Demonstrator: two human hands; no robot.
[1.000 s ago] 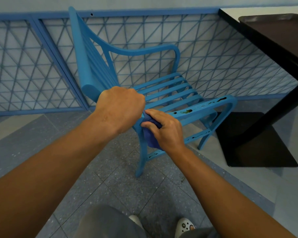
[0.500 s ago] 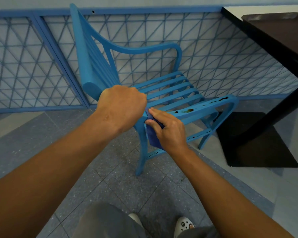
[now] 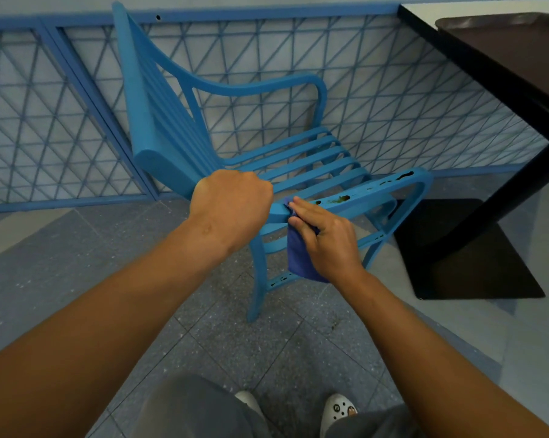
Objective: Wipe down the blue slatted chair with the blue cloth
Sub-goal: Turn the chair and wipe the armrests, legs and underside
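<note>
The blue slatted chair (image 3: 301, 159) stands side-on before me, its back to the left. My left hand (image 3: 232, 200) is a closed fist gripping the near armrest where it meets the chair's back. My right hand (image 3: 323, 238) presses the darker blue cloth (image 3: 298, 257) against the same armrest just right of the fist; the cloth hangs down below my fingers. Dark and greenish stains (image 3: 339, 200) mark the armrest's top further right.
A blue lattice fence (image 3: 45, 121) runs behind the chair. A dark table (image 3: 519, 67) with a black post and flat base (image 3: 469, 257) stands at the right. My shoes (image 3: 338, 409) show on the grey tiled floor below.
My right hand has slid the cloth up from the armrest's side to its top edge, fingers now stretched flatter. The left fist stays in place.
</note>
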